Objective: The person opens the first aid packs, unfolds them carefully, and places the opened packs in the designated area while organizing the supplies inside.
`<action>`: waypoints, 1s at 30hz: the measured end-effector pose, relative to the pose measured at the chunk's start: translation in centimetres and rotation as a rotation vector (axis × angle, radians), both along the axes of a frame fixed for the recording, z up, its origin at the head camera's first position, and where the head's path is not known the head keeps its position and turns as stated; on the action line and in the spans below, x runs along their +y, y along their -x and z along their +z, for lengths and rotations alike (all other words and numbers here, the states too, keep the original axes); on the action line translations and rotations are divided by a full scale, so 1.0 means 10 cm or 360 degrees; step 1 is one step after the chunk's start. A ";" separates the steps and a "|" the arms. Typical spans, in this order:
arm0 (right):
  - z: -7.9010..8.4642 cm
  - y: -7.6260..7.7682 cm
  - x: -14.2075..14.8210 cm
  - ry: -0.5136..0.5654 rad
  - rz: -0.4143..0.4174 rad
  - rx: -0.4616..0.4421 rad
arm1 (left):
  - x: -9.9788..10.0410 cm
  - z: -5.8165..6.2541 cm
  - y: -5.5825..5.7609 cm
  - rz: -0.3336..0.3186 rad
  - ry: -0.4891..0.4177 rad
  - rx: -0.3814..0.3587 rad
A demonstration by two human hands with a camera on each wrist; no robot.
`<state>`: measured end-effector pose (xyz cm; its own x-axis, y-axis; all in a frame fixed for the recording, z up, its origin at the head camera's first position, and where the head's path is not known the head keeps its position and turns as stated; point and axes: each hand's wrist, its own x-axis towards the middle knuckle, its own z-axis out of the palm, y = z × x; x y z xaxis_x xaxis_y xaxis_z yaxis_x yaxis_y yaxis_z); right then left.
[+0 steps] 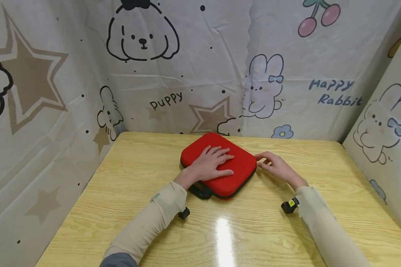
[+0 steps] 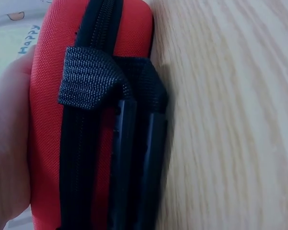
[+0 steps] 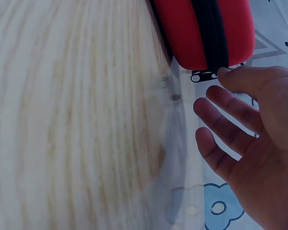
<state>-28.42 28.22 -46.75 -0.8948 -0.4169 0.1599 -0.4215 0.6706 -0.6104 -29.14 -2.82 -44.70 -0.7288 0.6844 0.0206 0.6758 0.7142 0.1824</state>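
Observation:
A red zippered case (image 1: pixel 242 155) with black edging lies tilted across the wooden table. My left hand (image 1: pixel 211 163) rests on its lid with fingers spread. A black carry handle (image 2: pixel 139 158) sticks out from the near side, below the left wrist, beside the black zipper (image 2: pixel 79 153). At the case's right corner, my right hand (image 1: pixel 276 167) pinches at the metal zipper pull (image 3: pixel 201 76). In the right wrist view its thumb tip covers one end of the pull, while the other visible fingers are loosely bent below. The index finger is mostly hidden there.
The light wooden table (image 1: pixel 137 185) reaches back to a printed cloth (image 1: pixel 214 66) with rabbit and puppy drawings. The cloth also stands along the left and right sides. Small black devices sit at both wrists.

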 end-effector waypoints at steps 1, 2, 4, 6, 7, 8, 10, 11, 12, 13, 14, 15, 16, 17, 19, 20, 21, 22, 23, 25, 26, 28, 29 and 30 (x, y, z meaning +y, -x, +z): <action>0.00 0.01 0.00 0.0000 -0.0002 -0.0004 | 0.00 0.00 0.00 -0.0009 0.0001 0.0005; 0.00 0.01 0.00 0.0002 -0.0001 -0.0011 | -0.01 0.01 0.00 -0.0015 0.0001 0.0011; 0.01 0.03 -0.01 0.0003 -0.0005 -0.0020 | -0.01 0.00 0.00 -0.0023 0.0011 0.0031; 0.01 0.04 -0.02 0.0001 -0.0011 -0.0034 | -0.02 0.00 0.00 -0.0028 0.0021 0.0044; 0.01 0.04 -0.02 -0.0001 -0.0013 -0.0042 | -0.02 -0.01 0.01 -0.0031 0.0027 0.0049; 0.02 0.05 -0.02 -0.0001 -0.0009 -0.0050 | -0.02 -0.02 0.01 -0.0033 0.0032 0.0053; 0.01 0.06 -0.03 -0.0001 -0.0010 -0.0067 | -0.02 -0.03 0.01 -0.0037 0.0036 0.0058; 0.01 0.06 -0.03 0.0007 -0.0004 -0.0072 | -0.01 -0.03 0.01 -0.0039 0.0034 0.0058; 0.00 0.07 -0.04 0.0014 0.0000 -0.0077 | -0.01 -0.04 0.01 -0.0040 0.0034 0.0062; -0.01 0.07 -0.04 0.0027 0.0007 -0.0079 | -0.01 -0.04 0.01 -0.0040 0.0031 0.0064; -0.01 0.08 -0.04 0.0039 0.0013 -0.0079 | -0.01 -0.04 0.01 -0.0040 0.0028 0.0066; -0.02 0.09 -0.05 0.0052 0.0010 -0.0082 | -0.01 -0.04 0.01 -0.0039 0.0027 0.0069; -0.03 0.10 -0.05 0.0069 0.0006 -0.0086 | -0.01 -0.05 0.01 -0.0039 0.0026 0.0072; -0.04 0.10 -0.05 0.0083 0.0001 -0.0089 | -0.01 -0.05 0.01 -0.0039 0.0026 0.0073; -0.06 0.12 -0.04 0.0094 -0.0016 -0.0101 | -0.01 -0.05 0.01 -0.0036 0.0028 0.0074; -0.06 0.12 -0.04 0.0094 -0.0029 -0.0110 | -0.01 -0.04 0.01 -0.0034 0.0028 0.0072; -0.06 0.13 -0.04 0.0093 -0.0044 -0.0119 | -0.01 -0.04 0.00 -0.0031 0.0029 0.0071; -0.07 0.13 -0.04 0.0092 -0.0054 -0.0125 | 0.00 -0.04 0.00 -0.0028 0.0028 0.0068; -0.07 0.14 -0.03 0.0088 -0.0070 -0.0134 | 0.00 -0.03 0.00 -0.0027 0.0025 0.0065; -0.07 0.15 -0.03 0.0079 -0.0099 -0.0148 | 0.00 -0.03 -0.01 -0.0024 0.0021 0.0064; -0.07 0.15 -0.03 0.0081 -0.0111 -0.0155 | 0.00 -0.03 -0.01 -0.0022 0.0020 0.0067; -0.08 0.16 -0.03 0.0085 -0.0144 -0.0167 | 0.01 -0.03 -0.02 -0.0023 0.0017 0.0071; -0.08 0.16 -0.03 0.0090 -0.0157 -0.0183 | 0.01 -0.03 -0.02 -0.0023 0.0016 0.0073; -0.09 0.17 -0.03 0.0093 -0.0165 -0.0191 | 0.01 -0.04 -0.03 -0.0024 0.0018 0.0074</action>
